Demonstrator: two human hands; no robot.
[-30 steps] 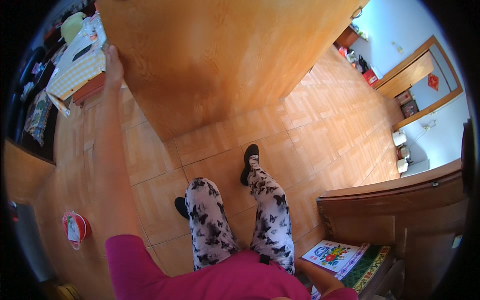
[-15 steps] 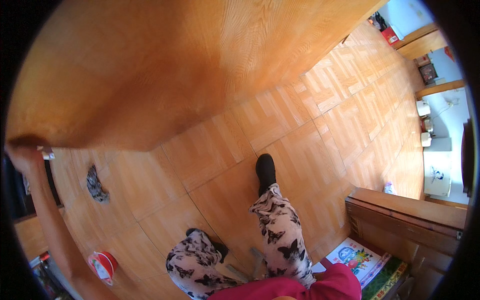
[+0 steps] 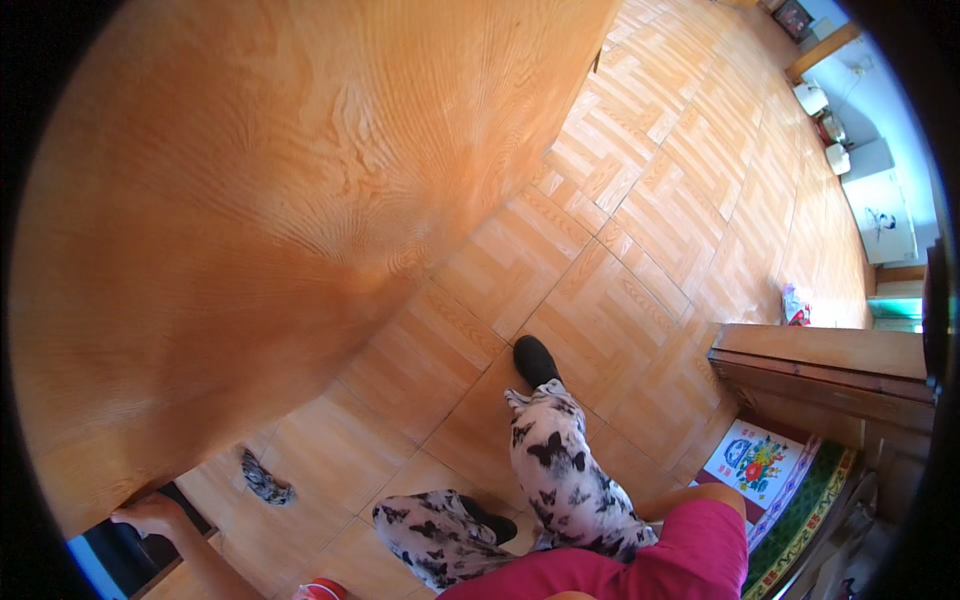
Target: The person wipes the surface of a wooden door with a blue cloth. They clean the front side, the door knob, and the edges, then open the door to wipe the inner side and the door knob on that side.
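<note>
A large wood-grained door panel [image 3: 300,200] fills the upper left of the view, its lower edge running slantwise over the floor. At that panel's lower left end is my left hand [image 3: 155,515], its fingers bent against the edge and partly hidden there. Of my right arm, only the pink sleeve [image 3: 690,550] and a bit of bare arm show at the lower right. The right hand itself is out of sight. My legs in butterfly-print trousers [image 3: 560,460] and a dark shoe [image 3: 535,360] stand beside the panel.
A grey-black furry or cloth-like thing [image 3: 265,478] lies on the tiled floor [image 3: 640,300], with a red item [image 3: 322,588] below it. Boxes [image 3: 755,460] sit by the wooden frame [image 3: 820,350] at right. White containers [image 3: 810,98] line the far wall.
The view has turned, and the panel now reaches lower at the left. My left hand stays at its edge, appearing lower and further right in the picture.
</note>
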